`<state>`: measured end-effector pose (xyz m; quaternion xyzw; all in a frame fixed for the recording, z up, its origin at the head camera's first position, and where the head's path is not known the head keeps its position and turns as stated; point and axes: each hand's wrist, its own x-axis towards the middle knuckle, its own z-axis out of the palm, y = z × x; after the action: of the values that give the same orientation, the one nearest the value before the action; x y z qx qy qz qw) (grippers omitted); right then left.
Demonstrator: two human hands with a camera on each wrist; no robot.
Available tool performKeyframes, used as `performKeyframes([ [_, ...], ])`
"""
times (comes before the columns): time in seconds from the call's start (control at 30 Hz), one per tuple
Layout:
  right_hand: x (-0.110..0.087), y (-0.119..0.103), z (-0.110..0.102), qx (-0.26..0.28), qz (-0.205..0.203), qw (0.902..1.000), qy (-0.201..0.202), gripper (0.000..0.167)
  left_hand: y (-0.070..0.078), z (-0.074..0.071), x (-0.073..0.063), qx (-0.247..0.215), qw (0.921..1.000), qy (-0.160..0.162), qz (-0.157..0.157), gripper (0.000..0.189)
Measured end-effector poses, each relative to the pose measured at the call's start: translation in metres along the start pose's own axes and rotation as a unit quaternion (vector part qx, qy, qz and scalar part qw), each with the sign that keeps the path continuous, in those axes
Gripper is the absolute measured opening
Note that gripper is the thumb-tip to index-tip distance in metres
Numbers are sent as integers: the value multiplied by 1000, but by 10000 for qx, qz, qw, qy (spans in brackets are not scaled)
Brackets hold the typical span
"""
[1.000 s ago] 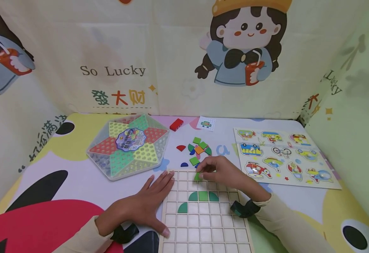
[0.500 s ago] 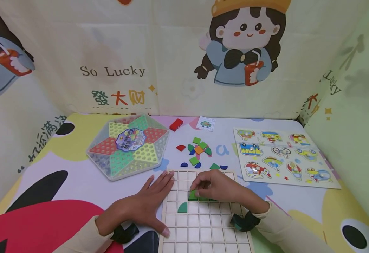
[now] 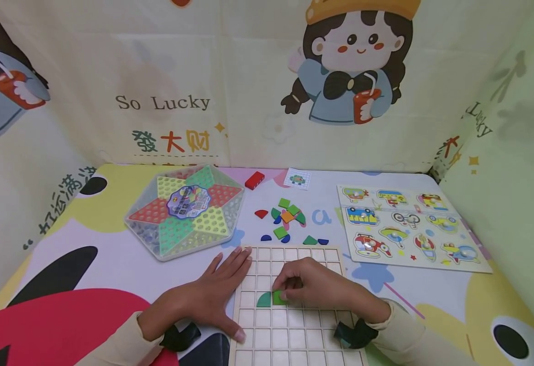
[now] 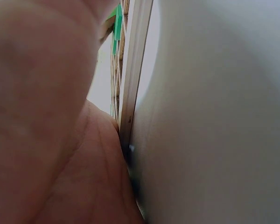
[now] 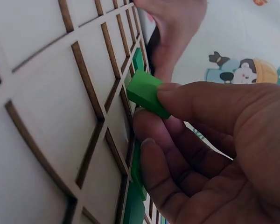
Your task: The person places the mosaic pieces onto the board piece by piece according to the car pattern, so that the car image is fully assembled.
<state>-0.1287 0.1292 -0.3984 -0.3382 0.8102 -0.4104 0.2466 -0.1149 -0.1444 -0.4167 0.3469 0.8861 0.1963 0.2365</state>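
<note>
My right hand [image 3: 317, 284] pinches a green square block [image 5: 145, 89] between thumb and fingers, at a cell of the wooden grid board [image 3: 296, 339]. In the right wrist view the block is tilted at the grid. A dark green quarter-circle piece [image 3: 264, 300] lies in the cell just left of it. More green pieces [image 5: 136, 172] sit in the grid below the fingers in that view; in the head view the hand hides them. With fingers spread, my left hand [image 3: 209, 297] rests along the board's left edge. Its wrist view is mostly filled by skin.
Beyond the board lie loose pieces, among them an orange square [image 3: 287, 216] and a red piece [image 3: 261, 214]. A small pattern card [image 3: 297, 179] and a red block [image 3: 255, 180] lie farther back. A hexagonal game box [image 3: 145, 241] stands left, a vehicle puzzle board [image 3: 413, 244] right.
The right hand came from the board's far edge with the green square block, passed the upper row of pieces and moved down to the row below. The left hand stayed put.
</note>
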Motion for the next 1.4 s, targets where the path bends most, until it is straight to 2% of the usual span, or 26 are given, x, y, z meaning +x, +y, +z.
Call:
performKeyframes([
  [0.2,2,0,3,-459,-123,9989,17,14,-2,-1,0,-40,10000,33,37,130],
  [0.47,3,-3,5,-767,-310,9965,74,15,-3,-1,0,-7,9999,60,100,128],
  [0.8,6,-5,7,-1397,-156,9901,-18,19,-1,-1,-1,-47,10000,17,10,128],
  [0.93,5,-6,9,-1306,-119,9913,-62,19,-1,0,-1,-49,10000,21,33,128],
  [1.17,4,-5,3,-760,-143,9970,-89,17,-1,0,-1,-29,10000,55,53,129],
  [1.4,8,2,-8,-794,-141,9966,184,16,-1,1,0,29,10000,-2,19,129],
])
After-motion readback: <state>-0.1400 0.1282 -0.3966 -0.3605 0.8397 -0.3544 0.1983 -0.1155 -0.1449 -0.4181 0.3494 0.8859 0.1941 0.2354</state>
